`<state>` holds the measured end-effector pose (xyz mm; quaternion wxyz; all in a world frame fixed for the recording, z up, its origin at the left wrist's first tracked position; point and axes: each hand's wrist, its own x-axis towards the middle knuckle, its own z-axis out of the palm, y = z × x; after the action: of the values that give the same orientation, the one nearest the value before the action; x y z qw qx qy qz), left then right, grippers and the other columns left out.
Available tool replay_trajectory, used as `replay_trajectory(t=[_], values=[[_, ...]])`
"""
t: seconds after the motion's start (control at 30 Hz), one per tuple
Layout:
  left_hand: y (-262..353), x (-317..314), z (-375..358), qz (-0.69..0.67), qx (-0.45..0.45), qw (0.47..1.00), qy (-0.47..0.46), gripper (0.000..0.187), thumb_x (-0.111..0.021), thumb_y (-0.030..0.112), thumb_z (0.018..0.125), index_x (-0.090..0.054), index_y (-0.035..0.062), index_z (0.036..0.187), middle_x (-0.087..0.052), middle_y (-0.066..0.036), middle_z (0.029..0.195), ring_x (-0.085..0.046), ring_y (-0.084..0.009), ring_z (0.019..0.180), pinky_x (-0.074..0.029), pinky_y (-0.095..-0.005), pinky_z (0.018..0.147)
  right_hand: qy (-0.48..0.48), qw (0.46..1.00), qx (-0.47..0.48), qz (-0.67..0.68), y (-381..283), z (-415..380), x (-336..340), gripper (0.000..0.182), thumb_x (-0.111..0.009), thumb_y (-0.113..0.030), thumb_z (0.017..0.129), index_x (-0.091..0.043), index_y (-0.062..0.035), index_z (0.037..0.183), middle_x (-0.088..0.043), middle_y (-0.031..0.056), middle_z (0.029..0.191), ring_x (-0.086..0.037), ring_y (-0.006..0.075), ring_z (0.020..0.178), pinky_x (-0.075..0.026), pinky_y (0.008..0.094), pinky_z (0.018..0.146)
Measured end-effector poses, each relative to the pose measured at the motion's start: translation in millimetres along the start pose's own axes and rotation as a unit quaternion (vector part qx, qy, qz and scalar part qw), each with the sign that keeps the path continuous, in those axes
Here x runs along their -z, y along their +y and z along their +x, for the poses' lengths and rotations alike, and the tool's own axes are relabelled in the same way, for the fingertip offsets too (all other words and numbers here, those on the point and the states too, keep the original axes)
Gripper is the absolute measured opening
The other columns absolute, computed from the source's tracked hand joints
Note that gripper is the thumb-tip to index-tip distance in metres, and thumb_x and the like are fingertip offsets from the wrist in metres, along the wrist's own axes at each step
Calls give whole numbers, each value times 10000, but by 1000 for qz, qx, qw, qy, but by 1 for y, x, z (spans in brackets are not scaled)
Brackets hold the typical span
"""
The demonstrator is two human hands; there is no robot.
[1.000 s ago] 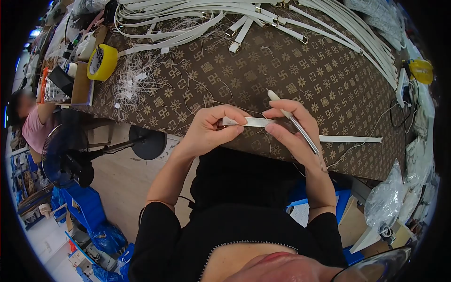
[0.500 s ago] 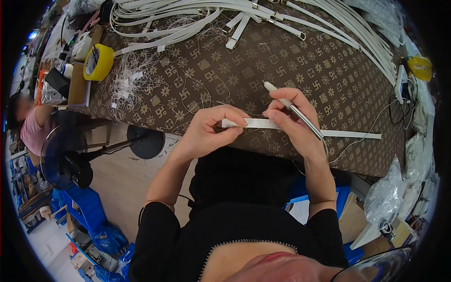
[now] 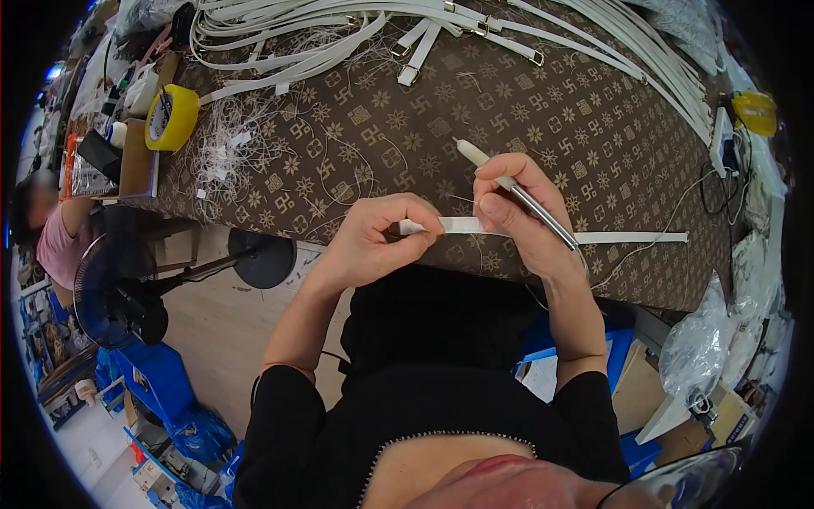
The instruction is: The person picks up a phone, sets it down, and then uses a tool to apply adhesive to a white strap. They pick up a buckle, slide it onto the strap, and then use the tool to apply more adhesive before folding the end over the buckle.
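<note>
A narrow white strap (image 3: 462,225) stretches sideways between my two hands near the table's front edge. My left hand (image 3: 369,242) is closed, pinching the strap's left end between thumb and fingertips. In my right hand (image 3: 534,242) is a corded pen-shaped tool (image 3: 545,214) with a pale front and a metal barrel. Its thin tip points up and left, away from the strap. The right fingertips also rest at the strap, whose tail emerges beyond this hand and lies to the right on the patterned brown cloth (image 3: 593,182).
White buckled straps (image 3: 288,66) run across the back. Loose threads (image 3: 229,148) and a yellow tape roll (image 3: 172,117) lie left. A standing fan (image 3: 114,284) and a person in pink (image 3: 59,242) are beyond the left edge. The tool's cord trails right.
The tool's tip has shifted slightly left and up as my right hand turned a little. My left hand keeps its pinch on the strap. The view has moved slightly.
</note>
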<state>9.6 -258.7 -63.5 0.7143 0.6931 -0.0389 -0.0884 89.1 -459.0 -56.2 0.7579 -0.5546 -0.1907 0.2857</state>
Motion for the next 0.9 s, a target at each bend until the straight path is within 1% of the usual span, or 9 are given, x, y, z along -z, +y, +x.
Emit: replay_trajectory(t=[0.3,0.37,0.43,0.5,0.57,0.6,0.67,0.77,0.9], values=[[0,-6,1,163,4,987,-12,151,-633,51,733,-644,94,877,-603,-10,694,-584,-132,643,-449,-258,602,9,998,-32,50,9,0,1,215,-566,-87,897,-520,-26,1098,-520,-6,775,-459,52,667,-390,196,612],[-1,-14,4,338,-137,931,21,152,-649,87,755,-657,102,906,-614,-17,683,-600,-150,617,-463,-266,613,16,998,-39,35,7,1,0,217,-568,-82,894,-520,-23,1098,-521,-4,777,-466,53,672,-399,197,619],[-3,-12,4,341,-137,930,10,160,-633,111,787,-657,107,945,-624,-17,687,-605,-139,610,-471,-261,635,32,998,-50,23,5,2,-3,222,-592,-66,879,-527,-40,1090,-540,22,825,-524,87,675,-490,267,767],[-2,-9,3,345,-138,928,0,172,-616,134,818,-657,112,984,-635,-18,691,-610,-127,603,-479,-256,657,74,996,-21,45,8,8,1,230,-585,-57,881,-518,-37,1100,-540,26,829,-542,98,704,-481,303,856],[3,-6,1,97,94,989,-68,200,-541,156,889,-636,73,1043,-659,-19,707,-613,-96,618,-475,-239,660,139,989,30,44,5,11,8,263,-584,-52,882,-505,-28,1131,-550,37,847,-576,133,780,-469,320,876],[6,-4,0,97,95,988,-67,200,-541,156,889,-636,73,1043,-659,-19,707,-613,-96,618,-475,-239,660,169,984,55,21,1,11,10,273,-583,-48,882,-502,-26,1142,-555,40,855,-586,146,810,-468,323,883],[8,-1,0,-80,197,972,-99,265,-513,182,915,-622,-5,1068,-668,-21,710,-568,-48,622,-402,-193,546,189,979,76,-8,-1,7,18,292,-569,-38,888,-493,-16,1168,-566,53,878,-597,169,858,-477,333,870],[4,5,0,-106,204,966,-117,282,-503,187,911,-617,-9,1079,-667,-20,705,-559,-38,609,-377,-183,521,217,963,134,-92,-7,-2,24,271,-548,-85,911,-500,-3,1165,-607,64,857,-618,170,869,-466,305,833],[0,7,1,-115,208,963,-126,280,-495,181,907,-619,-11,1068,-668,-22,707,-555,-37,611,-379,-180,523,145,977,152,-31,-6,-15,24,252,-534,-88,918,-509,1,1153,-626,83,856,-623,174,865,-469,310,823]])
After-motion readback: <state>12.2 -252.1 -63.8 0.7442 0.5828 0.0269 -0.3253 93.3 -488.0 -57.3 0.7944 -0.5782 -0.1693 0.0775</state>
